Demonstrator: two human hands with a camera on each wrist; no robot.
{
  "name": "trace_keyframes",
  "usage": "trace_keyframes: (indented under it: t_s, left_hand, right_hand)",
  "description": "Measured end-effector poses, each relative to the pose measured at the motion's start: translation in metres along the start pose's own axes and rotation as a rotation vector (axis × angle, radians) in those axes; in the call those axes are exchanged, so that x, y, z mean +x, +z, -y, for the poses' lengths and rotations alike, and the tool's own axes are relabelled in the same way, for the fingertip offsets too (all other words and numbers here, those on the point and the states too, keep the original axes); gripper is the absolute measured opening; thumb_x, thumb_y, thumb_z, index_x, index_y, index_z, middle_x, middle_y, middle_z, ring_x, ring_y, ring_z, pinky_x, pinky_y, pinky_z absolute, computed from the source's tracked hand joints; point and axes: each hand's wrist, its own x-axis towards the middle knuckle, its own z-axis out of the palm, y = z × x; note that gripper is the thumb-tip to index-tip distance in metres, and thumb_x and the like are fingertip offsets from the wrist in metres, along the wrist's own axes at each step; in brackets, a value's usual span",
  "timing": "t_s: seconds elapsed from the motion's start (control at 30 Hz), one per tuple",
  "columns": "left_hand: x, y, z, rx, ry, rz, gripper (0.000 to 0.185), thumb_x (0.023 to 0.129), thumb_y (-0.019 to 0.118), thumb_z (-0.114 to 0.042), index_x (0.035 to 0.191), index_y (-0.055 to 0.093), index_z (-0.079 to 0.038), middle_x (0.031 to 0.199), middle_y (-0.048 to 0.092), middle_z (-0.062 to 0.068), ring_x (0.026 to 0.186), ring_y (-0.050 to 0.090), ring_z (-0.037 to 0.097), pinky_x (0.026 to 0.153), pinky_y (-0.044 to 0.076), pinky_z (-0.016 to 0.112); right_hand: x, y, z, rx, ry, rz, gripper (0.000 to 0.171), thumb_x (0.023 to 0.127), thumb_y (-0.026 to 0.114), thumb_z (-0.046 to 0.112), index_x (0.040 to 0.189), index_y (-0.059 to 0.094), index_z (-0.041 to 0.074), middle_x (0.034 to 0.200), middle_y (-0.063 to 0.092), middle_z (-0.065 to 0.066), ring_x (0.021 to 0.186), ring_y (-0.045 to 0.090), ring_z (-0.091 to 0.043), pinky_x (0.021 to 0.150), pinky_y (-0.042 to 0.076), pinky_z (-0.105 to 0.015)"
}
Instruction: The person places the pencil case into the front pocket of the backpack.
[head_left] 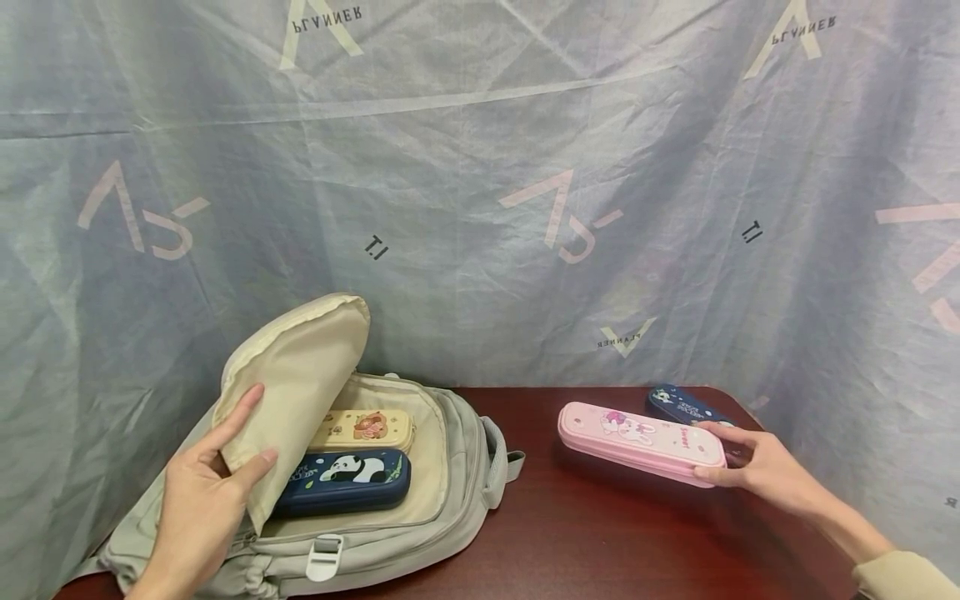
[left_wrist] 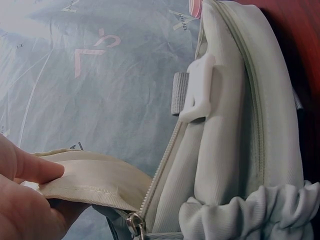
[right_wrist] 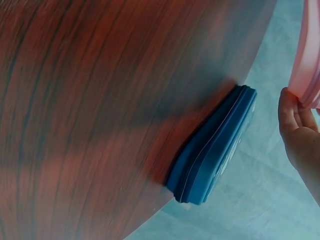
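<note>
My left hand pinches the edge of the cream-lined flap of a grey-green backpack and holds it raised. Inside the opening lie a yellow pencil case and a navy panda pencil case, both partly covered by the flap. At the right, my right hand grips one end of a pink pencil case with rabbit pictures, held above the table. Another navy pencil case lies behind it, partly hidden in the head view; the right wrist view shows its side on the table.
The backpack lies on a dark red wooden table, its white buckle toward the front and a strap loop on its right side. A grey printed curtain hangs behind the table and along both sides.
</note>
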Motion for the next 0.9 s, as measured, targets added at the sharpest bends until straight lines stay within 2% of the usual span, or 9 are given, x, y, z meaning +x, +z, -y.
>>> trace_keyframes:
  t_s: [0.27,0.47,0.9]
  left_hand:
    - [0.0,0.0,0.0,0.003,-0.011,-0.003,0.075,0.092,0.063,0.023,0.157,0.05,-0.01,0.171,0.029,0.005,0.143,0.043,0.006,0.095,0.047,0.01]
    - [-0.001,0.0,-0.001,0.023,-0.006,0.002,0.075,0.092,0.064,0.022,0.157,0.051,-0.011,0.171,0.029,0.005,0.145,0.04,0.008,0.096,0.046,0.009]
    - [-0.001,-0.001,-0.001,0.034,-0.016,-0.004,0.076,0.092,0.064,0.022,0.158,0.051,-0.014,0.171,0.029,0.005,0.145,0.04,0.008,0.095,0.046,0.009]
  right_hand:
    - [0.002,0.01,0.008,0.018,0.023,0.029,0.074,0.088,0.085,0.01,0.149,0.05,-0.013,0.139,0.056,-0.034,0.101,0.068,-0.011,0.08,0.059,-0.024]
    - [0.004,0.017,0.018,0.084,0.011,0.047,0.074,0.088,0.085,0.007,0.149,0.048,-0.014,0.139,0.056,-0.034,0.105,0.068,-0.008,0.082,0.059,-0.025]
    - [0.013,0.034,0.035,0.12,-0.007,0.101,0.071,0.089,0.084,0.011,0.149,0.051,-0.009,0.136,0.062,-0.027,0.106,0.068,-0.014,0.084,0.059,-0.027]
